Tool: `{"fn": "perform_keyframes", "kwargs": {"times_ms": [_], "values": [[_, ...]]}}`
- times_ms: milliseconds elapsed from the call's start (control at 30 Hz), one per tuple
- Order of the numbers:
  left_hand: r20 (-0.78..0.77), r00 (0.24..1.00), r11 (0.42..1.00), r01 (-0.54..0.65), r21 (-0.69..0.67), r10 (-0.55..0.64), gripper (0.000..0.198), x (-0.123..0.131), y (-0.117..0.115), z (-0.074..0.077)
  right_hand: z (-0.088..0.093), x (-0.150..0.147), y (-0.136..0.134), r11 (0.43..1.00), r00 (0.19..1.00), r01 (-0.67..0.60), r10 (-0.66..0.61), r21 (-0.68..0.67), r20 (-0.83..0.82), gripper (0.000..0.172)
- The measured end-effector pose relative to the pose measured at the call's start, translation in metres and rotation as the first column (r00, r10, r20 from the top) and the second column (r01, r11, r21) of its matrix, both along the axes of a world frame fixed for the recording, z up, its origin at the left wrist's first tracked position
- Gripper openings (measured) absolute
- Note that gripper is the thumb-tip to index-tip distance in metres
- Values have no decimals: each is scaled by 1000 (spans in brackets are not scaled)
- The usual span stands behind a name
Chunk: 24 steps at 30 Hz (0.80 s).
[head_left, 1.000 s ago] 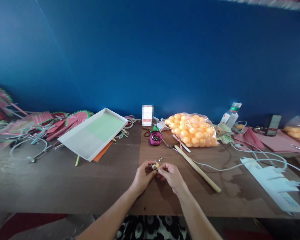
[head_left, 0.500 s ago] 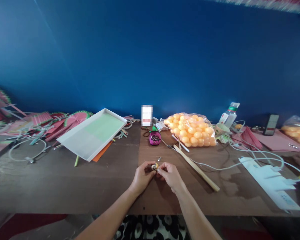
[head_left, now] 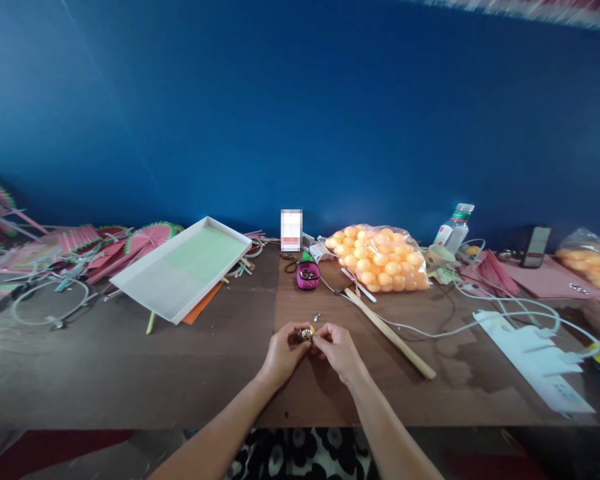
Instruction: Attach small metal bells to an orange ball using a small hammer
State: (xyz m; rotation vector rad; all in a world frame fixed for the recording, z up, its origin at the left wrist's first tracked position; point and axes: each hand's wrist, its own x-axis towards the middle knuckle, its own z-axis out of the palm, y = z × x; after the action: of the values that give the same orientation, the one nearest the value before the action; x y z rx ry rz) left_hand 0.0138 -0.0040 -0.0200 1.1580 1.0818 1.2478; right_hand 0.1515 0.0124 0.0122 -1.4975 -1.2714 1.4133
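Note:
My left hand (head_left: pixel 283 349) and my right hand (head_left: pixel 336 348) meet above the brown table (head_left: pixel 130 373), near its front edge. Both pinch a small orange ball with a metal bell or cap on it (head_left: pixel 307 332), fingers curled around it. A tiny silver piece (head_left: pixel 317 317) lies on the table just behind the hands. Farther back stands a small magenta cup (head_left: pixel 308 276) holding several little dark bells.
A clear bag of orange balls (head_left: pixel 380 259) and a long wooden stick (head_left: pixel 390 333) lie to the right. A tilted white tray (head_left: pixel 185 265) sits left of centre, with pink paper fans (head_left: pixel 80 248) beyond. White cables and a power strip (head_left: pixel 535 360) occupy the right.
Both hands stay pinched on the small ball with only slight finger movement. The view has shifted a little, so everything sits slightly further left.

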Motion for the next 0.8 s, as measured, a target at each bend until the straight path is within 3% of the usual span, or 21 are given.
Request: {"fn": "perform_keyframes", "kwargs": {"times_ms": [467, 533, 600, 667, 733, 800], "values": [[10, 1000, 1000, -2, 16, 1, 34, 1, 2, 3, 2, -1, 3, 998, 998, -63, 63, -11, 5, 15], [73, 997, 1000, 2, -28, 0, 36, 1, 1, 5, 2, 7, 8, 992, 994, -101, 97, 71, 55, 16], [169, 985, 994, 6, -108, 13, 40, 0, 1, 8, 4, 26, 18, 964, 977, -95, 42, 250, 208, 18], [260, 965, 984, 11, -176, 36, 43, 0, 1, 10, 7, 52, 32, 887, 897, -56, -157, 458, 414, 19], [314, 948, 979, 14, -205, 52, 46, -1, 1, 13, 8, 79, 45, 822, 683, -61, -379, 567, 624, 18], [314, 948, 977, 12, -211, 56, 50, 0, 1, 16, 7, 101, 54, 848, 500, -141, -384, 511, 776, 20]]}}
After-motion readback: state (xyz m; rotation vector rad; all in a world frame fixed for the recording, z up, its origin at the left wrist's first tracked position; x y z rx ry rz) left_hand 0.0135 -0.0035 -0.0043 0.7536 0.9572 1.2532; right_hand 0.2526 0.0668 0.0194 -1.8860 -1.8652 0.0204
